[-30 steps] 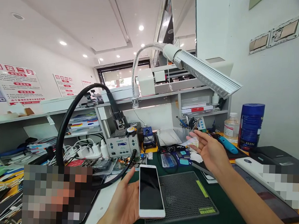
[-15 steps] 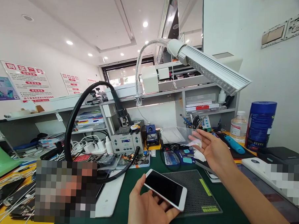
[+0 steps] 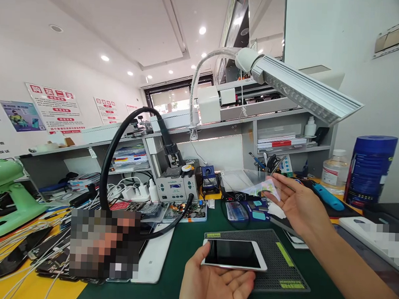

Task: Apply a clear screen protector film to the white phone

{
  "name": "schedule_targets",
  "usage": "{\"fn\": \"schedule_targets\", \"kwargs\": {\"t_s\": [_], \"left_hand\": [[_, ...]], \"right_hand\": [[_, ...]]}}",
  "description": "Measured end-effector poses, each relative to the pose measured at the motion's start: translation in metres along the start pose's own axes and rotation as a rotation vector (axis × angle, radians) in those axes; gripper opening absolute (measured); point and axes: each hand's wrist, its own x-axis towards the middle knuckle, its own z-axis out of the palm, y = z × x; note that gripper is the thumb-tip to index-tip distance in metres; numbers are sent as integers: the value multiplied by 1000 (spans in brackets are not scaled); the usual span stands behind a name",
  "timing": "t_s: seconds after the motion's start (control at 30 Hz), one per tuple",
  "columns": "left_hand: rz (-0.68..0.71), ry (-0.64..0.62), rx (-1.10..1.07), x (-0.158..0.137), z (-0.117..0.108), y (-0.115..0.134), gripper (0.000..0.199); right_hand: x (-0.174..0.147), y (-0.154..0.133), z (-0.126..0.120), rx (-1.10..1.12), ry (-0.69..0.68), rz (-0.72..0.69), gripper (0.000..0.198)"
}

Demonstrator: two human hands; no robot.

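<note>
My left hand (image 3: 215, 284) holds a white-framed smartphone (image 3: 234, 253), thumb on its left edge and fingers beneath it. The screen faces up and looks dark. My right hand (image 3: 294, 202), raised farther back on the right, pinches a clear plastic film (image 3: 262, 187) at its right end. Part of this film has a colourful sheen; its outline is hard to make out against the things behind. Below and behind the phone lies a grey perforated work pad (image 3: 280, 274) with yellow labels, on a green mat (image 3: 171, 271).
A hot-air station (image 3: 174, 188) with a thick black hose (image 3: 104, 172) stands at the back. A lamp (image 3: 308, 86) hangs overhead. Left are cables, phone parts and a green fan (image 3: 5, 202). A blue canister (image 3: 370, 170) and a clear bottle (image 3: 334, 171) stand right.
My left hand has turned the phone so its long side lies nearly level across the view. The film at my right hand shows more plainly. The whole view has swung slightly left.
</note>
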Motion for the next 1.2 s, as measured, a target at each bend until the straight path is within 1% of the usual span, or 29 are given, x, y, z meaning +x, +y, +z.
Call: {"fn": "schedule_targets", "kwargs": {"t_s": [0.07, 0.2, 0.3, 0.37, 0.47, 0.6, 0.7, 0.77, 0.8, 0.83, 0.87, 0.93, 1.0, 1.03, 1.1, 1.2], "left_hand": [[-55, -7, 5, 0, -4, 4, 94], [-108, -44, 74, 7, -16, 13, 96], [-183, -115, 191, 15, -29, 23, 99], [-236, -175, 252, 19, -35, 30, 98], [-254, -238, 332, 23, -40, 38, 97], [-267, -312, 425, 26, -47, 42, 95], [-267, -382, 512, 22, -51, 42, 88], [-221, -407, 585, 14, -48, 42, 77], [-167, -400, 619, 8, -44, 43, 70], [-77, -375, 647, 2, -39, 45, 62], [30, -311, 671, -4, -32, 47, 53], [320, -188, 665, -15, -17, 56, 37], [527, -55, 693, -19, -3, 68, 29], [568, -5, 723, -19, 3, 74, 29], [581, 7, 747, -16, 10, 87, 32], [477, -52, 813, -9, 16, 101, 44]], "right_hand": [[-2, 0, 1, -2, -12, 20, 12], [-5, 1, 5, -13, -55, 71, 12], [-7, 3, 7, -24, -84, 118, 13], [-9, 4, 8, -32, -94, 143, 14], [-10, 6, 9, -43, -94, 158, 15], [-13, 7, 11, -60, -107, 188, 15], [-15, 8, 13, -67, -130, 212, 16], [-16, 9, 14, -68, -140, 218, 16], [-16, 9, 14, -68, -141, 223, 16], [-17, 10, 15, -70, -143, 229, 15], [-18, 10, 16, -72, -146, 236, 15], [-20, 11, 17, -81, -159, 252, 14], [-22, 13, 18, -100, -186, 268, 15], [-22, 14, 19, -111, -205, 280, 15], [-24, 17, 19, -132, -244, 313, 16], [-25, 24, 19, -160, -301, 365, 17]]}}
